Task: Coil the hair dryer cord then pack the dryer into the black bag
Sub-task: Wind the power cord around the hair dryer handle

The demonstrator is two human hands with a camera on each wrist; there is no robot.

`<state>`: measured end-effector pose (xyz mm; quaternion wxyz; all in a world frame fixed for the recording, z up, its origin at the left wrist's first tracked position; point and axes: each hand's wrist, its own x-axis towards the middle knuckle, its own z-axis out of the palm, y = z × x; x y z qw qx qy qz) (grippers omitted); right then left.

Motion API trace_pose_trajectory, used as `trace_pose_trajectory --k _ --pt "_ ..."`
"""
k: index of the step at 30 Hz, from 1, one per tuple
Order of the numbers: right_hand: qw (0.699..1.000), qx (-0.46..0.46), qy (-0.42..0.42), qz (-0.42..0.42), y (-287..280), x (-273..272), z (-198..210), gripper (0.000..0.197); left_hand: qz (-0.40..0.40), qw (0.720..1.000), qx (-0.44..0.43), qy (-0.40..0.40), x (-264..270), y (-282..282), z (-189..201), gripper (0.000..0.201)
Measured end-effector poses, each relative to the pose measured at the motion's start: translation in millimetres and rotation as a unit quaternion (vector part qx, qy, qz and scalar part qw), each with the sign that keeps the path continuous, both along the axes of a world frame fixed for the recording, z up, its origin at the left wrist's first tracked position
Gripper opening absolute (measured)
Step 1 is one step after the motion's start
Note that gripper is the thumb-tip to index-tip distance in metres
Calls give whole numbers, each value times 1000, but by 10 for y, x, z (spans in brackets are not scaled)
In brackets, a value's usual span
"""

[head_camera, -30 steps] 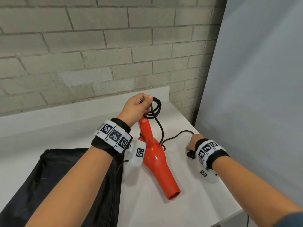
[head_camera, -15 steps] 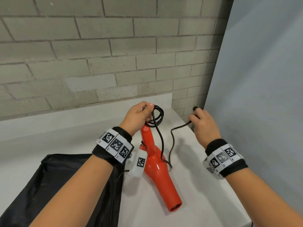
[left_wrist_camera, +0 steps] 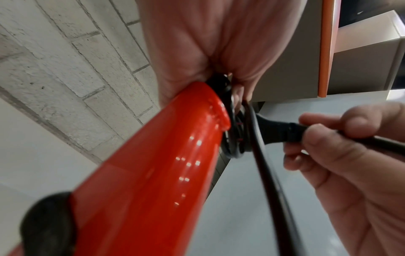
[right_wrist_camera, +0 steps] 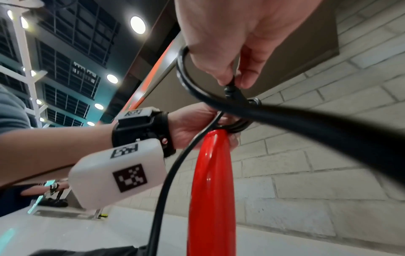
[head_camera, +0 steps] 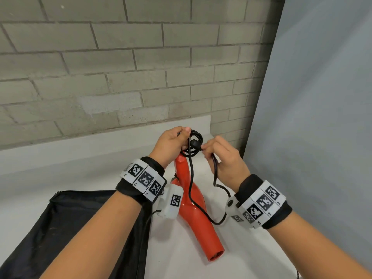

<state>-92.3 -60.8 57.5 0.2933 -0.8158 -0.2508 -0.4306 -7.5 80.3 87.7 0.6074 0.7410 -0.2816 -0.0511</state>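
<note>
Head view: the right hand (head_camera: pixel 225 158) has swung the plug (head_camera: pixel 194 142) in from the table's far edge to the coil (head_camera: pixel 194 144), which the left hand (head_camera: pixel 171 143) clamps atop the dryer (head_camera: pixel 193 200). Right fingers pinch the plug. One slack loop remains; the bag (head_camera: pixel 70 228) lies left.

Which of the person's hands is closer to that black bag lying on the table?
The left. The left hand grips the coiled cord atop the red dryer, which stands beside the black bag. The right hand, pinching the plug, is beyond the dryer, farther from the bag.
</note>
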Motion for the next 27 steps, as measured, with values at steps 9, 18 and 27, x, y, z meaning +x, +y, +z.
trace_pose_trajectory --k 9,18,27 --pt "985 165 17 -43 172 73 -24 18 -14 1000 2 -17 -6 29 -10 29" --pt "981 150 10 -122 282 206 35 24 -12 999 20 -43 -10 38 -4 32" --pt "951 204 177 -150 266 377 66 37 -43 998 12 -38 -66 23 -10 27"
